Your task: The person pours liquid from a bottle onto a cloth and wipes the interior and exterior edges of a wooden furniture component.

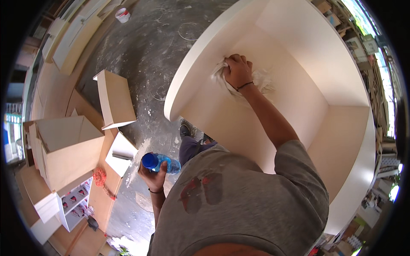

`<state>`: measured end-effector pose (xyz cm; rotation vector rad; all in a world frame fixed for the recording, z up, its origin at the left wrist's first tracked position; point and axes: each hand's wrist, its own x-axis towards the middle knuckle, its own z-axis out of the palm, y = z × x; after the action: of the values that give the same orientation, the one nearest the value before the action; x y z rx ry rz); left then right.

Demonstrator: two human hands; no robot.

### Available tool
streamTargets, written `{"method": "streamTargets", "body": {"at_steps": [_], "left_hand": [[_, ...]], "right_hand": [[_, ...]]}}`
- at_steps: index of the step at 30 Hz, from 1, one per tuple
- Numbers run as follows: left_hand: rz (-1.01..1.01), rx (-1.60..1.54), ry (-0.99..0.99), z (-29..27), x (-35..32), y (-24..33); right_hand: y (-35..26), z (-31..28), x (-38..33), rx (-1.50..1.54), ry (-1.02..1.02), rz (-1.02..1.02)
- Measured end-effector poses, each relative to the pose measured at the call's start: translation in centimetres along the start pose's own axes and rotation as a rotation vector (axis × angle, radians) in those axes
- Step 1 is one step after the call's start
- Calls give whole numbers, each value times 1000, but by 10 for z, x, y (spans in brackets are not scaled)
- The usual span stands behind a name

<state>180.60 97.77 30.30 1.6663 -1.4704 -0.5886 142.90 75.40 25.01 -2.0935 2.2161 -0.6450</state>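
Note:
My right hand [239, 71] is closed on a crumpled whitish cloth [220, 71] and presses it against the inner face of a large white cabinet [294, 81]. More of the loose cloth spreads out beside and below the wrist. Low at my left side, my left hand [153, 175] grips a clear bluish plastic bottle [171, 164] with a blue cap [150, 161]. The bottle is tilted, its cap toward the left, and my fingers wrap around it near the cap. What is inside the bottle I cannot make out.
Wooden box-like furniture parts [115, 98] and a larger pale cabinet piece [70, 149] stand to the left. A red and white bucket [122, 15] sits on the stained grey floor [171, 47] at the far left. An orange-red coil [99, 176] lies by the boards. Cluttered shelves line the right side.

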Motion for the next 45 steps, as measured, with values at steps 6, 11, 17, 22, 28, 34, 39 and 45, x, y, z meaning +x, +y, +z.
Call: {"method": "streamTargets", "body": {"at_steps": [6, 11, 17, 22, 28, 34, 39, 45], "left_hand": [[-37, -29, -1, -4, 14, 7], [-47, -31, -49, -6, 20, 18], [-2, -38, -76, -8, 28, 20], [14, -41, -110, -5, 29, 28], [-16, -73, -126, -5, 26, 23], [-1, -65, -140, -1, 28, 28], [42, -72, -125, 5, 37, 39], [69, -71, -160, 4, 30, 25]], "right_hand": [[95, -36, 56, 441, 224, 414], [88, -39, 73, -78, 261, 192], [74, 9, 65, 282, 281, 196], [92, 12, 78, 325, 537, 318], [61, -3, 76, 88, 237, 350], [24, 9, 26, 67, 236, 93], [45, 2, 46, 39, 233, 183], [41, -11, 48, 72, 195, 174]]}}
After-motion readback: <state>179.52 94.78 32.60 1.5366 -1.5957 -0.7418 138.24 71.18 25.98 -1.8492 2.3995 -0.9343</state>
